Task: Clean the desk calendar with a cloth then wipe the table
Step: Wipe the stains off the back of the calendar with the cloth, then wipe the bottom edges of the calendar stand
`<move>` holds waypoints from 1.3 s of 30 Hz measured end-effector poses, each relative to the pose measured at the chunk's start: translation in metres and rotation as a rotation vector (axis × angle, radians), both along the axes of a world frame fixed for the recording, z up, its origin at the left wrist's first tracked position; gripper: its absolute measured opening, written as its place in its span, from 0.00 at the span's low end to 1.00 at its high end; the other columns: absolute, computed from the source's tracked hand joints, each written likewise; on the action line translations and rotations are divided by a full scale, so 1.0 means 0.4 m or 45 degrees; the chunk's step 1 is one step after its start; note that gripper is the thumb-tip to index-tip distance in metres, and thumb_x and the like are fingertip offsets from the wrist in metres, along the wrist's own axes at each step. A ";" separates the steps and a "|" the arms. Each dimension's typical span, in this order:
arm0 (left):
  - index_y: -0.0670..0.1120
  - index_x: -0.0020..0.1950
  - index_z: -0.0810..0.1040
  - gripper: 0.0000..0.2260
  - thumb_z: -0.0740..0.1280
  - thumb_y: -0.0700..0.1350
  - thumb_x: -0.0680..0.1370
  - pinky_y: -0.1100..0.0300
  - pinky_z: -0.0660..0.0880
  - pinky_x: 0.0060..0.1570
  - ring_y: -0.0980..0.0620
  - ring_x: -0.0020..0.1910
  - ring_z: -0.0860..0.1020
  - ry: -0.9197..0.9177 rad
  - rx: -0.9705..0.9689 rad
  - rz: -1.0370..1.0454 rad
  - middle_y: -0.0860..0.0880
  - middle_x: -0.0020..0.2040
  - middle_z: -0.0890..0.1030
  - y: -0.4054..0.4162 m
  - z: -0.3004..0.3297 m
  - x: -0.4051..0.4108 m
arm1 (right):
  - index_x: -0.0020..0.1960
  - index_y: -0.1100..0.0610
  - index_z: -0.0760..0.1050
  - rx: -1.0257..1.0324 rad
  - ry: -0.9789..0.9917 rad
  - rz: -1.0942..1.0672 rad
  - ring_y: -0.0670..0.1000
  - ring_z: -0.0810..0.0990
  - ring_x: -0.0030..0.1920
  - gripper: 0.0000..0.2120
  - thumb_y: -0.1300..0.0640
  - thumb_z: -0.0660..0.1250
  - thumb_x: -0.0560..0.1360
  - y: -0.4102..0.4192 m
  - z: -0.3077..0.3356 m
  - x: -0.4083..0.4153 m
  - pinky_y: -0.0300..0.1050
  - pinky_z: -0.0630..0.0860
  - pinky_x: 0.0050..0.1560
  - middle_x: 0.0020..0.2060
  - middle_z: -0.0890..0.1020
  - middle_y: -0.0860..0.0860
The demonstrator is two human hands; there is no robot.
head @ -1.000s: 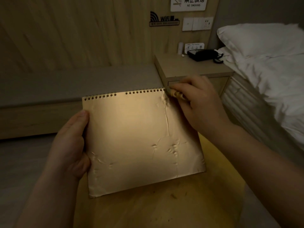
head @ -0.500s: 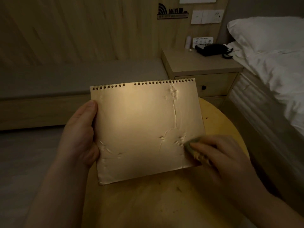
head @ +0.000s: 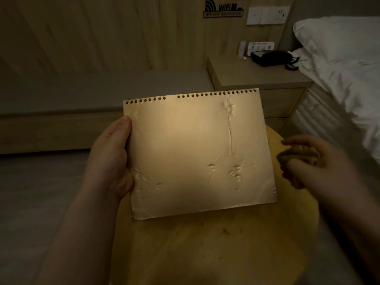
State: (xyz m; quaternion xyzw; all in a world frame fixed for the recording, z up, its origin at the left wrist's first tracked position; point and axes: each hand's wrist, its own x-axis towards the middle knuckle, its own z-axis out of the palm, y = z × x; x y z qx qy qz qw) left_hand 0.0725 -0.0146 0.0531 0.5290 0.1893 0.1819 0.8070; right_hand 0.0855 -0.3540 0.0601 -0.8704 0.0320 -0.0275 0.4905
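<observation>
A person's left hand (head: 111, 159) grips one spiral-bound desk calendar (head: 197, 155) by its left edge, thumb pressed on the blank, creased cover, holding it tilted above one round wooden table (head: 236, 254). Just right of the calendar and clear of its edge, the right hand (head: 308, 161) is curled around one bunched brownish cloth (head: 296, 157), fingers closed over it. Dark specks dot the tabletop below the calendar. Beyond the calendar's upper right corner, one bedside cabinet (head: 257, 77) carries one black telephone (head: 271, 58) and a small white bottle (head: 242, 48). On the wall above it, a black sign (head: 223, 8) reads "WIFI". Far right of the calendar lies one white pillow (head: 337, 38) on white bedding.
</observation>
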 end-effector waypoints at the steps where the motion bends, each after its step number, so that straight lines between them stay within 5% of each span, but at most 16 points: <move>1: 0.49 0.52 0.86 0.10 0.64 0.47 0.85 0.60 0.82 0.36 0.55 0.46 0.87 0.001 -0.002 0.003 0.51 0.49 0.89 -0.002 0.002 0.000 | 0.51 0.38 0.83 0.129 0.145 0.056 0.55 0.86 0.36 0.14 0.58 0.70 0.77 0.003 0.017 0.020 0.58 0.85 0.40 0.37 0.85 0.53; 4: 0.49 0.51 0.87 0.11 0.65 0.48 0.84 0.59 0.82 0.36 0.56 0.46 0.87 -0.002 -0.019 0.022 0.51 0.49 0.89 -0.004 0.006 -0.001 | 0.46 0.54 0.85 0.374 0.477 0.324 0.48 0.79 0.25 0.08 0.51 0.71 0.75 0.010 0.047 0.044 0.55 0.80 0.44 0.25 0.79 0.50; 9: 0.55 0.40 0.89 0.18 0.64 0.47 0.85 0.62 0.81 0.33 0.58 0.40 0.87 -0.029 0.009 -0.015 0.53 0.43 0.89 -0.002 0.011 -0.008 | 0.48 0.73 0.71 0.437 0.645 0.469 0.52 0.65 0.21 0.31 0.46 0.80 0.70 0.011 0.047 0.047 0.43 0.67 0.27 0.23 0.69 0.58; 12: 0.51 0.53 0.88 0.12 0.63 0.48 0.85 0.60 0.81 0.33 0.56 0.39 0.86 0.013 0.065 -0.145 0.52 0.44 0.89 0.005 0.020 -0.022 | 0.56 0.74 0.73 0.624 0.629 0.361 0.64 0.70 0.37 0.36 0.48 0.83 0.63 -0.002 0.026 0.046 0.48 0.72 0.39 0.40 0.72 0.78; 14: 0.53 0.59 0.83 0.10 0.63 0.49 0.85 0.59 0.81 0.32 0.54 0.38 0.87 0.042 0.162 -0.268 0.51 0.45 0.89 0.015 0.033 -0.040 | 0.58 0.70 0.77 0.744 0.728 0.314 0.71 0.74 0.44 0.31 0.53 0.82 0.64 -0.002 0.026 0.041 0.51 0.77 0.43 0.51 0.75 0.79; 16: 0.57 0.57 0.81 0.08 0.63 0.51 0.84 0.60 0.81 0.29 0.54 0.35 0.87 0.054 0.240 -0.326 0.53 0.42 0.88 0.021 0.042 -0.059 | 0.56 0.59 0.85 0.846 0.759 0.239 0.65 0.87 0.42 0.26 0.54 0.82 0.59 -0.009 0.034 0.040 0.54 0.83 0.38 0.51 0.86 0.65; 18: 0.58 0.59 0.81 0.08 0.63 0.52 0.84 0.60 0.82 0.30 0.52 0.38 0.87 0.044 0.264 -0.337 0.53 0.43 0.87 0.017 0.051 -0.078 | 0.57 0.56 0.86 0.958 0.776 0.212 0.58 0.89 0.45 0.30 0.55 0.84 0.55 -0.009 0.043 0.040 0.57 0.85 0.39 0.50 0.89 0.57; 22: 0.59 0.67 0.78 0.14 0.63 0.56 0.82 0.59 0.83 0.34 0.50 0.45 0.87 -0.038 0.329 -0.302 0.54 0.50 0.88 0.015 0.057 -0.124 | 0.55 0.60 0.87 1.060 0.833 0.142 0.60 0.89 0.45 0.29 0.57 0.82 0.54 -0.008 0.070 0.056 0.62 0.84 0.39 0.52 0.89 0.59; 26: 0.54 0.62 0.84 0.21 0.68 0.64 0.75 0.58 0.78 0.33 0.48 0.39 0.81 -0.269 0.392 -0.350 0.48 0.49 0.85 0.022 0.061 -0.184 | 0.49 0.61 0.88 1.065 0.870 0.152 0.60 0.89 0.46 0.22 0.58 0.81 0.55 -0.005 0.122 0.082 0.65 0.85 0.42 0.52 0.88 0.59; 30: 0.53 0.60 0.84 0.18 0.71 0.62 0.76 0.58 0.78 0.41 0.51 0.45 0.78 -0.479 0.543 -0.325 0.50 0.49 0.81 0.020 0.066 -0.225 | 0.47 0.64 0.88 1.065 0.862 0.179 0.61 0.89 0.46 0.16 0.58 0.79 0.61 0.013 0.168 0.097 0.64 0.85 0.46 0.51 0.88 0.60; 34: 0.58 0.58 0.84 0.10 0.66 0.57 0.80 0.63 0.75 0.33 0.58 0.39 0.76 -0.466 0.723 -0.072 0.58 0.46 0.81 -0.006 0.064 -0.237 | 0.57 0.61 0.84 1.032 0.724 0.196 0.60 0.89 0.44 0.21 0.55 0.78 0.66 0.017 0.204 0.098 0.60 0.85 0.42 0.47 0.88 0.59; 39: 0.60 0.58 0.83 0.10 0.63 0.54 0.81 0.49 0.77 0.48 0.57 0.50 0.80 -0.460 0.781 0.123 0.59 0.52 0.84 -0.039 0.047 -0.220 | 0.51 0.60 0.80 1.204 0.511 0.250 0.61 0.89 0.45 0.15 0.57 0.75 0.65 -0.008 0.193 0.087 0.60 0.85 0.43 0.41 0.88 0.60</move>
